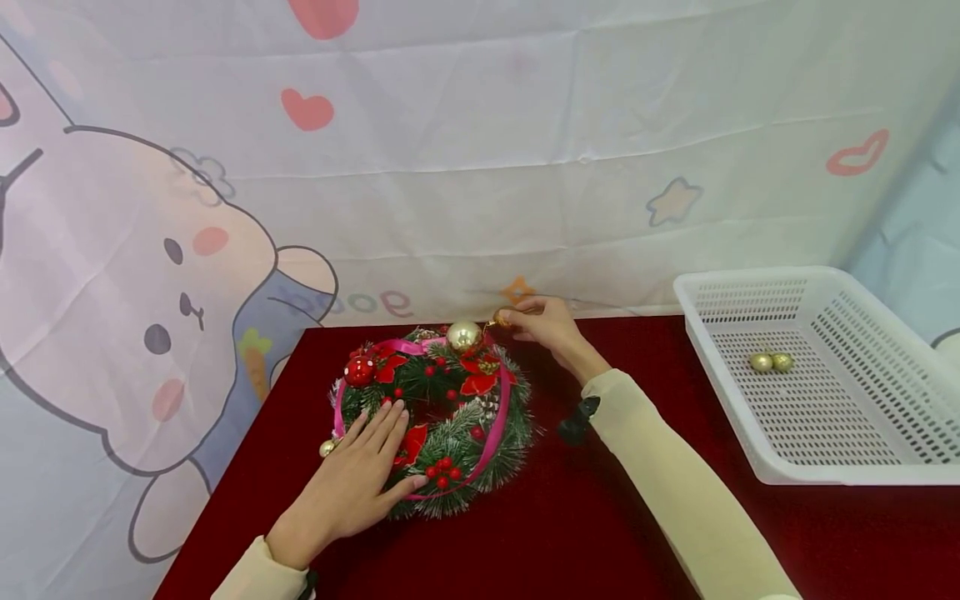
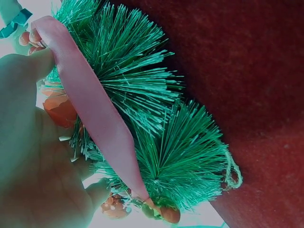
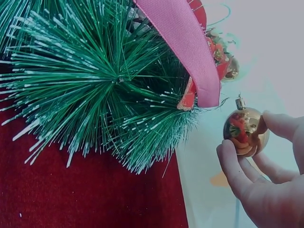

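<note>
A green wreath (image 1: 457, 433) with frosted needles, pink ribbon (image 1: 495, 429), red flowers and berries lies on the dark red cloth. My left hand (image 1: 356, 483) rests on its lower left part, fingers straight and spread. Out past the wreath's upper right edge, my right hand (image 1: 551, 329) pinches a shiny gold ball ornament (image 3: 246, 132) between thumb and fingers, its cap facing the wreath. Beside it on the wreath sits a larger pale gold ball (image 1: 464, 336). A red dotted ball (image 1: 359, 371) is at the upper left, and a small gold ball (image 1: 327, 448) shows by the left hand.
A white perforated basket (image 1: 720, 392) stands on the right with two small gold balls (image 1: 772, 362) in it. The red cloth (image 1: 555, 533) covers the table. Behind it hangs a pale printed curtain (image 1: 465, 225), close to the right hand.
</note>
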Motion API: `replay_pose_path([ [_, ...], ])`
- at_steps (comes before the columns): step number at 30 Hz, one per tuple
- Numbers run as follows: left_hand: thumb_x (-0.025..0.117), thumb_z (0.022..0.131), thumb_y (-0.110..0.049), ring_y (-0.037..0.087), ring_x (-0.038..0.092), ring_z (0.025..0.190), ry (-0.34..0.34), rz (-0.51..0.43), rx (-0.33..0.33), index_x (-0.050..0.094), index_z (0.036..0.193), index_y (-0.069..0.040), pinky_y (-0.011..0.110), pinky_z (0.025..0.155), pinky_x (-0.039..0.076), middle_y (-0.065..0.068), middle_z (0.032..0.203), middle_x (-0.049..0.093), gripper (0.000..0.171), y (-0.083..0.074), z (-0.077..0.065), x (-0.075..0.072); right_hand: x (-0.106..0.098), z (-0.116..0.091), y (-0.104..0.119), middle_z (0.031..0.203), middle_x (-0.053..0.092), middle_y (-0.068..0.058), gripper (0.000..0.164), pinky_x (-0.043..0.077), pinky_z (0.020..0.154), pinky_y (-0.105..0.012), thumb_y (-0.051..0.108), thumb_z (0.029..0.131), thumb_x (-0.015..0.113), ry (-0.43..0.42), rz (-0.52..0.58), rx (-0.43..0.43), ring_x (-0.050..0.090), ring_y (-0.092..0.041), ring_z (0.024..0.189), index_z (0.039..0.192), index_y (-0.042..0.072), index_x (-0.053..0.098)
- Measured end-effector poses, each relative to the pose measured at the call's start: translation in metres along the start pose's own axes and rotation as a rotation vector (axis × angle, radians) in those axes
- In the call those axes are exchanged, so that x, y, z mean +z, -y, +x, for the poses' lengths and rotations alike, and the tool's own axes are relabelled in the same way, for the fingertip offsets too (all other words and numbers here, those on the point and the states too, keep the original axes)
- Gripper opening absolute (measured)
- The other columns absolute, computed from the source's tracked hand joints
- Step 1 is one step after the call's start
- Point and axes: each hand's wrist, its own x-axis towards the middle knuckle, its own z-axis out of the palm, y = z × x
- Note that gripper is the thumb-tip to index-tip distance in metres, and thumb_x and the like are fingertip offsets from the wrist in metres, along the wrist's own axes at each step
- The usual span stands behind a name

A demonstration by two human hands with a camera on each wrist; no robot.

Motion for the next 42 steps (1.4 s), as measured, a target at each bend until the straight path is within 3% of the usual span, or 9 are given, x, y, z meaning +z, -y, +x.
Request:
replay_pose_path([
  [8,0.045,0.104,-0.067,0.035,0.025,0.163,-0.008,0.006,0.007,0.031,0.165,-0.002,0.060,0.133,0.022,0.016,0.175,0.025,0.090,-0.001,0.001,-0.001,-0.004,-0.001,0.004,0.146,0.056,-0.022,0.051,0.061,0.103,-0.041,0.020,0.099,0.075,0.005,0.091,-0.008,0.069,-0.036,0.126,0.137,-0.009,0.056],
  [15,0.045,0.104,-0.067,0.036,0.027,0.163,-0.013,0.013,0.008,0.032,0.164,-0.001,0.060,0.133,0.022,0.016,0.175,0.026,0.090,-0.001,0.001,-0.001,-0.011,-0.004,0.015,0.154,0.050,-0.021,0.050,0.058,0.108,-0.046,0.017,0.101,0.072,0.024,0.104,-0.026,0.062,-0.037,0.134,0.139,-0.011,0.054],
  [21,0.046,0.105,-0.067,0.036,0.026,0.163,-0.015,0.008,0.010,0.033,0.164,-0.001,0.060,0.133,0.022,0.017,0.175,0.025,0.090,-0.002,0.001,-0.001,-0.020,-0.007,0.027,0.148,0.055,-0.025,0.051,0.056,0.111,-0.046,0.018,0.102,0.071,0.045,0.093,-0.021,0.063,-0.038,0.133,0.139,-0.012,0.053],
  [27,0.046,0.105,-0.066,0.036,0.026,0.163,0.001,-0.003,0.005,0.032,0.164,-0.001,0.060,0.133,0.021,0.016,0.175,0.024,0.090,-0.002,0.000,-0.001,-0.031,-0.016,0.045,0.144,0.057,-0.025,0.052,0.058,0.109,-0.045,0.021,0.102,0.070,0.055,0.051,-0.015,0.076,-0.027,0.110,0.140,-0.010,0.052],
  [31,0.046,0.105,-0.066,0.036,0.025,0.163,0.000,0.000,0.005,0.032,0.164,-0.001,0.060,0.133,0.021,0.016,0.175,0.024,0.090,-0.002,0.000,-0.001,-0.039,-0.021,0.059,0.139,0.060,-0.024,0.047,0.062,0.102,-0.040,0.019,0.103,0.069,0.048,0.044,-0.026,0.077,-0.016,0.094,0.137,-0.010,0.055],
  [35,0.048,0.104,-0.066,0.036,0.026,0.163,-0.009,0.002,0.004,0.033,0.164,-0.001,0.060,0.133,0.021,0.016,0.175,0.025,0.089,-0.002,0.000,0.000,-0.047,-0.027,0.071,0.135,0.061,-0.022,0.044,0.064,0.094,-0.033,0.019,0.103,0.069,0.053,0.034,-0.050,0.077,-0.014,0.090,0.134,-0.009,0.057],
  [42,0.048,0.104,-0.066,0.036,0.026,0.163,-0.008,-0.001,0.004,0.032,0.164,-0.001,0.060,0.133,0.022,0.016,0.175,0.025,0.089,-0.001,0.000,0.000,-0.059,-0.034,0.083,0.131,0.062,-0.019,0.042,0.063,0.096,-0.034,0.020,0.102,0.070,0.068,0.065,-0.064,0.078,-0.013,0.089,0.130,-0.010,0.059],
])
